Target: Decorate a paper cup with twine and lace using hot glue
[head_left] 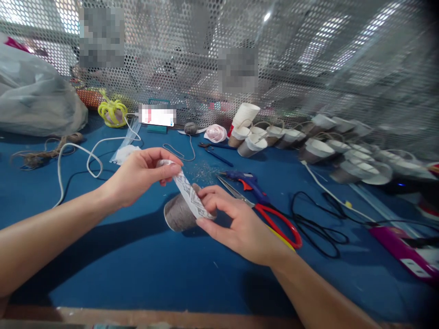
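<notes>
Nearest, the right hand (236, 224) pinches the lower end of a white strip (188, 189), patterned in grey zigzags, beside a grey-brown cup (179, 213) tipped over the blue table (151, 274) (whether they touch, I cannot tell), while the left hand (140, 177) pinches its upper end, leaving the strip slanting between them and the cup's mouth mostly hidden. Just beyond lie red-handled scissors (253, 205) and a blue glue gun (245, 178). Farther back, pale-rimmed cups (317, 151) overlap, blurring rightward, the phone's (157, 117) screen is partly masked, and a plastic bag (37, 91) is cut off at left.
</notes>
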{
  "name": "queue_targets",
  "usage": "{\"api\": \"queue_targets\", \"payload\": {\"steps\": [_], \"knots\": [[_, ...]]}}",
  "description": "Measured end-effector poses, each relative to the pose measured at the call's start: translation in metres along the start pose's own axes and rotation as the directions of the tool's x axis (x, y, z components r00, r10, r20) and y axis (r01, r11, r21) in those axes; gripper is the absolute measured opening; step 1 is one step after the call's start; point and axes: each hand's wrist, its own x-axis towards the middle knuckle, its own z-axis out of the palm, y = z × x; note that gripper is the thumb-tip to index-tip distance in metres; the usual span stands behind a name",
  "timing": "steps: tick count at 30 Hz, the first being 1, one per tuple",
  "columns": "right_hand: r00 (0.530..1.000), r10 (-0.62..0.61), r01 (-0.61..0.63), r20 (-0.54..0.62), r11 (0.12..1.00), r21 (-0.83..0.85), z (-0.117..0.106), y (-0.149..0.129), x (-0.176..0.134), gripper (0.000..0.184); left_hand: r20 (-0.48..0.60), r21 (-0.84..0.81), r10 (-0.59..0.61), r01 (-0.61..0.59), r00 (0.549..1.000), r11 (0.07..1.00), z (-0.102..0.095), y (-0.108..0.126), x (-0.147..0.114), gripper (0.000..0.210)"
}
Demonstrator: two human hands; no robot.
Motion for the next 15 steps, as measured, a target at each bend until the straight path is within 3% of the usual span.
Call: {"api": "queue_targets", "payload": {"steps": [8, 15], "knots": [[0.999, -0.036, 0.035, 0.003, 0.999, 0.029, 0.000, -0.004, -0.002, 0.017, 0.003, 0.117, 0.056, -0.056, 0.998, 0.992, 0.000, -0.001, -0.001, 0.008], [0.998, -0.068, 0.068, 0.014, 0.998, 0.017, 0.001, -0.004, -0.003, 0.017, 0.011, 0.071, 0.009, -0.010, 1.000, 0.997, 0.002, -0.012, 0.002, 0.009]]}}
